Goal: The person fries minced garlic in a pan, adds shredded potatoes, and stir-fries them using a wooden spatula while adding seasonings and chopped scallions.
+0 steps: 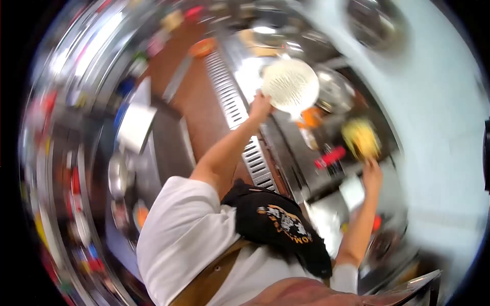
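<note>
My left hand (261,106) is closed on the near edge of a round white colander (291,85), its perforated face turned toward me. At the right, my right hand (372,172) grips the near side of a blurred yellow heap of what look like food strips (361,137). Any dish under the heap cannot be made out. Between the two hands, a red-handled object (330,157) and an orange item (310,118) sit on the steel counter (293,148).
A metal bowl (334,89) stands beyond the colander, near the pale wall (439,153). A slotted drain grate (227,89) runs along the brown floor (204,122). On the left are a steel counter (171,137), a white board (137,127) and blurred shelves (64,204).
</note>
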`<state>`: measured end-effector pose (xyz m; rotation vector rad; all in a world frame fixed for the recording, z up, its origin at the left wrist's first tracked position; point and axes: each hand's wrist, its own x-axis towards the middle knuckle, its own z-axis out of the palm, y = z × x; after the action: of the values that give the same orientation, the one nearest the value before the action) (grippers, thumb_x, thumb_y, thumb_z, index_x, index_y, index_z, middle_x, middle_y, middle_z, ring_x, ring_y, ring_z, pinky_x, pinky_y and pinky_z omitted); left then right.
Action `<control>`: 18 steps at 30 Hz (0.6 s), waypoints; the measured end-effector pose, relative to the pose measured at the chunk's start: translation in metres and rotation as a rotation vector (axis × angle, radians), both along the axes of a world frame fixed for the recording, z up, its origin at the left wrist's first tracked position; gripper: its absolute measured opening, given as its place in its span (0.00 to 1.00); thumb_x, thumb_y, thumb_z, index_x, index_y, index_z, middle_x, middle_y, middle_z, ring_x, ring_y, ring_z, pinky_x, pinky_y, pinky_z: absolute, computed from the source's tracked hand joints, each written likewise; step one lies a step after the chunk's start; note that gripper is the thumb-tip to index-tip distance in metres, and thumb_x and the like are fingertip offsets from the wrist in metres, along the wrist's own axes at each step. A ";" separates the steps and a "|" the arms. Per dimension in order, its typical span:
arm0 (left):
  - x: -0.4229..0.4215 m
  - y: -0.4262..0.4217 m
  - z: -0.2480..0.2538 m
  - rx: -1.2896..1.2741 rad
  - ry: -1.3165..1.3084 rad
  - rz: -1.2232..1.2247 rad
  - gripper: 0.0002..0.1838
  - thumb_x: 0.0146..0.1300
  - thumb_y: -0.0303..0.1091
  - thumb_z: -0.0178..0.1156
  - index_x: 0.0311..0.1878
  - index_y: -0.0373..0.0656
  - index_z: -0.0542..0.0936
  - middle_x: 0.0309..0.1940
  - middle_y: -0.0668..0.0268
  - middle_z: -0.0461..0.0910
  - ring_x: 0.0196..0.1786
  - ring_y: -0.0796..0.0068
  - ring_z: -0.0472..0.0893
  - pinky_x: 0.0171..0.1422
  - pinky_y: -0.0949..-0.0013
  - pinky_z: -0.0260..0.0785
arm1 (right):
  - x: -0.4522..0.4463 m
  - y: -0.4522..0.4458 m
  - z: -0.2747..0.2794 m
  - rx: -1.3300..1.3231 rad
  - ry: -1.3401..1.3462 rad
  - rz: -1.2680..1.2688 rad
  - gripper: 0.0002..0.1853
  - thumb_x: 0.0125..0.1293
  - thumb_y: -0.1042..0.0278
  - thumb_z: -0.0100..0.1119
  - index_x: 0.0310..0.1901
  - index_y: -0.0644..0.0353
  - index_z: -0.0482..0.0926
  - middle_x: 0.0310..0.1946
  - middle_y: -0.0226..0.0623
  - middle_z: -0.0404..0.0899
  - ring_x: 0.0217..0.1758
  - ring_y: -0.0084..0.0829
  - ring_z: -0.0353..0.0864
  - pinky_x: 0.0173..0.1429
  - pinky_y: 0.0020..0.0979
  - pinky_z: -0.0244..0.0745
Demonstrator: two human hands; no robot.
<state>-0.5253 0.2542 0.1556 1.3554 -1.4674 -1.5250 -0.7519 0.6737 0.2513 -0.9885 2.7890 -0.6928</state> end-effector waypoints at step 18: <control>0.828 -0.012 -0.033 -0.150 0.883 1.531 0.10 0.67 0.30 0.47 0.49 0.39 0.71 0.41 0.59 0.75 0.39 0.63 0.78 0.37 0.63 0.77 | -0.058 -0.077 -0.015 -0.576 -0.532 -0.281 0.19 0.69 0.51 0.47 0.36 0.60 0.77 0.25 0.33 0.76 0.25 0.27 0.72 0.24 0.30 0.66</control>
<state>0.3031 0.2419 0.1229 0.9610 0.1562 -0.6781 -0.8102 0.5966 0.2358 -0.3641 2.2990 -1.5859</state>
